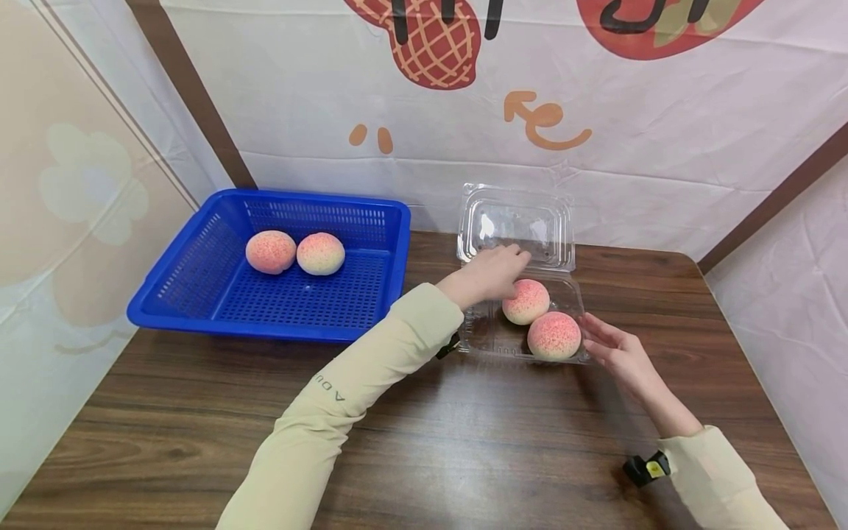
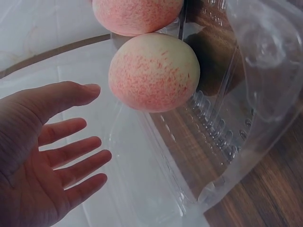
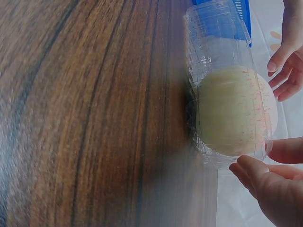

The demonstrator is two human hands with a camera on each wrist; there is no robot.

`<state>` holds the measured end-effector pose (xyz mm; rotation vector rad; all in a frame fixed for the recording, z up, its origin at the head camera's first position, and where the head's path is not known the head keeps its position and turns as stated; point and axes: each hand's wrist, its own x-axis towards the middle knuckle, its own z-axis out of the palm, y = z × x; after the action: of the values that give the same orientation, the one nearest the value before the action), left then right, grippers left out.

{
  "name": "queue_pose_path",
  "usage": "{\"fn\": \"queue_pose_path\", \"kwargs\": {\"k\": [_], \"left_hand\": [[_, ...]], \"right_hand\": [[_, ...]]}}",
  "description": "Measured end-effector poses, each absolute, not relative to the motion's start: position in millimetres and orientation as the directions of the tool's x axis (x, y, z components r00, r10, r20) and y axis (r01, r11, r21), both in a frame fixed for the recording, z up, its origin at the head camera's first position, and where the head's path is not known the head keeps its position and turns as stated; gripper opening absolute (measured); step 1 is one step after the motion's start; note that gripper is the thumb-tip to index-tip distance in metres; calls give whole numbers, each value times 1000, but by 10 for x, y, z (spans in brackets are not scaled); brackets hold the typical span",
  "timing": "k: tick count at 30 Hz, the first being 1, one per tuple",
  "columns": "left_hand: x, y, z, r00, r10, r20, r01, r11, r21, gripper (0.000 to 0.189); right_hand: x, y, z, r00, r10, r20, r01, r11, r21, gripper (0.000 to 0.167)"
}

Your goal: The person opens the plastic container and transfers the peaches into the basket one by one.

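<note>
A clear plastic clamshell container point(image 1: 490, 346) stands on the table with its lid point(image 1: 517, 221) folded back, seen in all views. In its right part lie two pink-and-cream peaches, one farther back point(image 1: 526, 300) and one at the front point(image 1: 554, 336). My left hand point(image 1: 493, 274) hovers over the container's left side, beside the back peach. In the left wrist view its fingers point(image 2: 78, 177) are spread with nothing between them, and a gap separates the thumb from the nearer peach point(image 2: 154, 73). My right hand point(image 1: 619, 357) pinches the container's right edge between thumb and fingers point(image 3: 253, 172).
To the left a blue perforated basket point(image 1: 265, 327) holds two more peaches, a pinker one point(image 1: 271, 252) and a paler one point(image 1: 321, 254). A printed white cloth point(image 1: 298, 88) hangs behind the brown wooden table point(image 1: 464, 456). Black wrist mounts sit below both wrists.
</note>
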<state>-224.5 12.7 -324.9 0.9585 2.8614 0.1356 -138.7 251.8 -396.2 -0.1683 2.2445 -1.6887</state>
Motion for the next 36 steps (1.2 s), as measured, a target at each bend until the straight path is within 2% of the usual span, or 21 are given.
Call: {"fn": "queue_pose_path", "kwargs": {"k": [11, 22, 36], "left_hand": [[-2248, 204, -3284, -788, 604, -119, 586, 795, 154, 57], [-2228, 264, -3318, -784, 608, -127, 591, 793, 147, 54], [-2219, 338, -3387, -772, 612, -172, 596, 791, 136, 60]], "right_hand": [[-1391, 2523, -3960, -940, -289, -183, 93, 297, -950, 57], [-1394, 2516, -3964, -940, -286, -186, 98, 298, -950, 58], [-1382, 2530, -3969, -941, -291, -171, 88, 280, -956, 57]]}}
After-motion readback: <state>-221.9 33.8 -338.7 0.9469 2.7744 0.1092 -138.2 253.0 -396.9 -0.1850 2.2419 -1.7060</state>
